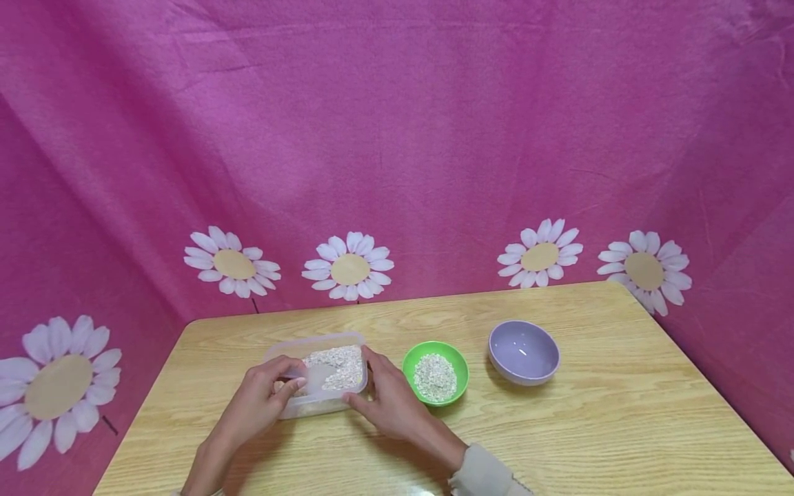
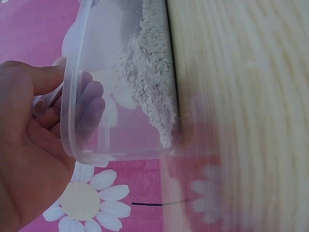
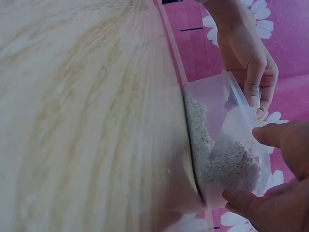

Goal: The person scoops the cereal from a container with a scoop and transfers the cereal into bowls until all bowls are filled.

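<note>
Clear plastic tub (image 1: 319,375) of oats steadied on table (image 1: 558,441): left hand (image 1: 263,399) pinches rim, right hand (image 1: 387,399) spread against side.

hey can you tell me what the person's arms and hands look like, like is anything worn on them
Both hands are bare: no gloves, rings or watch show. The right hand comes out of a pale beige long sleeve with a loose, slightly frayed cuff. The left hand has a bare forearm, with only a sliver of light cuff at the frame's bottom edge.
</note>
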{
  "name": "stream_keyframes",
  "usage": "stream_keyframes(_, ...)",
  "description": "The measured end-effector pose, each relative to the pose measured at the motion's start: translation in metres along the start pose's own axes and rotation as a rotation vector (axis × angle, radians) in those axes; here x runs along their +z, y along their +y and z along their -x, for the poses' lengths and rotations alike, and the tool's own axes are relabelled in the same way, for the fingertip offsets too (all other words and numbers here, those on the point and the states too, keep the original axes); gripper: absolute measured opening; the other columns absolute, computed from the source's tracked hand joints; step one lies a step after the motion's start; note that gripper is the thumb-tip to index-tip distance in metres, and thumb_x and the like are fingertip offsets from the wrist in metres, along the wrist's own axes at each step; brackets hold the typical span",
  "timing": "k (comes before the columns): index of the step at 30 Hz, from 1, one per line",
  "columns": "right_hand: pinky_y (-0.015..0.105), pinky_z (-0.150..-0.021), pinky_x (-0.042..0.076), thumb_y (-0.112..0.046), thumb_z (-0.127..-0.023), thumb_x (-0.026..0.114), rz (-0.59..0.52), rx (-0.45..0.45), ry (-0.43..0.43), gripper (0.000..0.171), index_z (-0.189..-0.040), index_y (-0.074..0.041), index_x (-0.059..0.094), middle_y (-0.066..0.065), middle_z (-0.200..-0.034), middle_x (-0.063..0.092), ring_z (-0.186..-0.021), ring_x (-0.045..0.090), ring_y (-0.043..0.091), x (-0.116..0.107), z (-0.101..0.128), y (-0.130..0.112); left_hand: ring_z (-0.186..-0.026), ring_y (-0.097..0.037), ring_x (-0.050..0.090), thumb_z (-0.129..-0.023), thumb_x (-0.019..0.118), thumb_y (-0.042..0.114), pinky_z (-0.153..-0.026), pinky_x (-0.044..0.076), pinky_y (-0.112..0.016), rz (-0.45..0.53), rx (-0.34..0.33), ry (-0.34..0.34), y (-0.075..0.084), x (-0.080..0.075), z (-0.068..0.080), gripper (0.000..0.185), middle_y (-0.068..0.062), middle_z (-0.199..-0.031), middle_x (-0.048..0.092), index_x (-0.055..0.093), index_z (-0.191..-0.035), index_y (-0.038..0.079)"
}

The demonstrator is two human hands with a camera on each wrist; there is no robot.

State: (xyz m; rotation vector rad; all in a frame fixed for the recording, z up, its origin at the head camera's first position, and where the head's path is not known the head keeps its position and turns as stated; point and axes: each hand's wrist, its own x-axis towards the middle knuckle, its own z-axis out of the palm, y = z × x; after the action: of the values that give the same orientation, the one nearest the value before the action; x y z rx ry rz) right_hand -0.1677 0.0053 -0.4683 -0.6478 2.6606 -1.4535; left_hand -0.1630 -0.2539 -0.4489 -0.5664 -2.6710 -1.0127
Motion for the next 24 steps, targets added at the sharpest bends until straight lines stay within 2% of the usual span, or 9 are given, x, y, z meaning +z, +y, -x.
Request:
stream_keyframes(3,0.051,-0.123,0.043,-0.029,-0.097,0.08,-0.022,0.007,0.003,0.086,-0.162,0.006,0.035,0.025,-0.162,0.048,-0.147,0.053,0.038,-0.004,0.0,-0.002,-0.092,-0.002,0.07,-0.094,0.077,-0.001,-0.072,0.058,-0.024,0.015,0.009,0.024,-0.002,-0.004,0.001,0.016,0.0,-0.1,0.077,0.076,-0.109,0.004)
stream_keyframes(7,0.052,-0.121,0.046,-0.03,-0.097,0.08,-0.033,0.019,0.01,0.086,-0.163,0.004,0.036,0.023,-0.161,0.05,-0.146,0.055,0.039,-0.01,0.0,-0.005,-0.091,0.004,0.069,-0.093,0.078,-0.002,-0.07,0.056,-0.024,0.029,0.048,0.084,-0.005,-0.01,0.003,0.016,-0.003,-0.096,0.078,0.076,-0.107,0.005)
stream_keyframes(10,0.051,-0.119,0.048,-0.031,-0.096,0.08,-0.038,0.027,0.011,0.087,-0.163,0.002,0.037,0.022,-0.16,0.051,-0.147,0.054,0.038,-0.014,0.0,-0.007,-0.091,0.007,0.068,-0.093,0.077,-0.004,-0.073,0.056,-0.019,0.054,0.057,0.125,-0.009,-0.015,0.004,0.016,-0.005,-0.095,0.079,0.076,-0.107,0.005)
stream_keyframes(14,0.047,-0.115,0.052,-0.03,-0.096,0.082,-0.061,0.025,0.01,0.087,-0.163,0.003,0.037,0.021,-0.16,0.051,-0.146,0.054,0.038,-0.019,0.001,-0.008,-0.092,0.009,0.067,-0.094,0.075,-0.008,-0.083,0.053,-0.008,0.123,0.027,0.177,-0.012,-0.021,0.004,0.015,-0.009,-0.096,0.079,0.075,-0.106,0.002)
stream_keyframes(17,0.044,-0.113,0.054,-0.029,-0.096,0.082,-0.082,0.015,0.009,0.084,-0.162,0.002,0.039,0.021,-0.159,0.051,-0.145,0.054,0.039,-0.022,0.002,-0.007,-0.092,0.011,0.066,-0.093,0.074,-0.011,-0.089,0.051,-0.004,0.17,0.012,0.212,-0.014,-0.023,0.004,0.015,-0.015,-0.097,0.077,0.074,-0.105,-0.002)
stream_keyframes(24,0.047,-0.112,0.054,-0.027,-0.096,0.081,-0.091,-0.005,0.007,0.079,-0.16,0.001,0.043,0.019,-0.16,0.051,-0.139,0.06,0.041,-0.028,0.002,-0.007,-0.093,0.014,0.065,-0.092,0.073,-0.014,-0.088,0.052,-0.004,0.193,-0.019,0.254,-0.018,-0.027,0.006,0.016,-0.021,-0.098,0.076,0.074,-0.106,-0.006)
